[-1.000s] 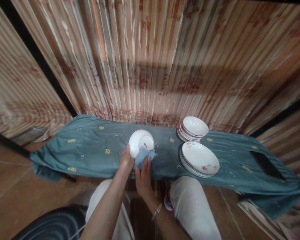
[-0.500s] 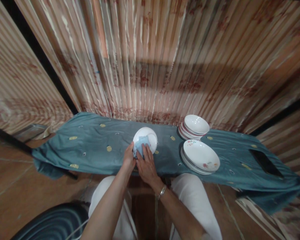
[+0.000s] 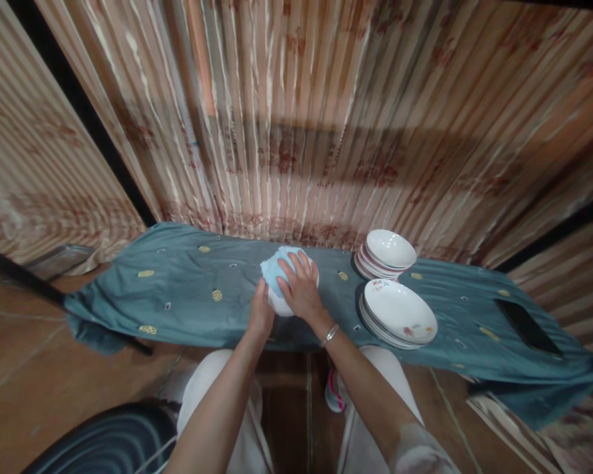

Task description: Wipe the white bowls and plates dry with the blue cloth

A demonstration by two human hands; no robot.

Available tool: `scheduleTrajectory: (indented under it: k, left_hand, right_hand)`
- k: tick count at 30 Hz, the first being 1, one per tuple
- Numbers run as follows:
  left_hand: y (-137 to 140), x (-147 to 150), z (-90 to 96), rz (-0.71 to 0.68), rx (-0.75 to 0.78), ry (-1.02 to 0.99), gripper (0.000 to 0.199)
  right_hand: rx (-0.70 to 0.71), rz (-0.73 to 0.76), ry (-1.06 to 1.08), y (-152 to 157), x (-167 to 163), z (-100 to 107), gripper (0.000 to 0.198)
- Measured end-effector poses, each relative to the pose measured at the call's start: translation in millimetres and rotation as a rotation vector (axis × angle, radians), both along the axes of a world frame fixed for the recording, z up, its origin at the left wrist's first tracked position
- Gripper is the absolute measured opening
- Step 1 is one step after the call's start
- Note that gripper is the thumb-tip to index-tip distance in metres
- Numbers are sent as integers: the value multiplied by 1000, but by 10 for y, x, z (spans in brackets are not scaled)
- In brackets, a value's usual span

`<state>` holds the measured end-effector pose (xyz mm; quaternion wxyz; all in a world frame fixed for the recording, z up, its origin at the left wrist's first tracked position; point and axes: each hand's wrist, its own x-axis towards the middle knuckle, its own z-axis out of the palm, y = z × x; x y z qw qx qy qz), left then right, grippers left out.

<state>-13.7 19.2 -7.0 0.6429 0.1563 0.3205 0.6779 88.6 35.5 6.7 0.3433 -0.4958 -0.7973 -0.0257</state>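
Observation:
A white bowl [image 3: 281,306] is held over the near middle of the cloth-covered table. My left hand [image 3: 261,312] grips its left rim, thumb up along the side. Over the bowl lies a light blue cloth [image 3: 275,268], bunched toward the far left. My right hand [image 3: 300,288] presses this cloth onto the bowl with its fingers curved over it, and a silver bracelet circles that wrist. Much of the bowl is hidden beneath the cloth and the right hand.
To the right stand a stack of bowls [image 3: 389,250] and, nearer, a stack of floral plates [image 3: 400,313]. A black phone-like slab [image 3: 528,326] lies at the far right of the green tablecloth [image 3: 178,283]. Pleated curtains [image 3: 286,131] hang behind.
My right hand has slid the cloth up and toward the far side of the bowl. The bowl has shifted and turned slightly, with my left hand still on its edge.

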Motion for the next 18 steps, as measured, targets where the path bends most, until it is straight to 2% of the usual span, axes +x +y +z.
scheduleTrajectory:
  k: [5, 11, 18]
  left_hand:
    - [54, -22, -107, -77, -71, 31, 44]
    - [46, -35, -190, 22, 5, 89, 36]
    - [34, -94, -208, 12, -24, 94, 39]
  right_hand:
    - [-14, -72, 148, 183, 92, -67, 42]
    - [-95, -62, 463, 436, 243, -266, 43]
    - [-339, -117, 842, 599, 359, -636, 48]
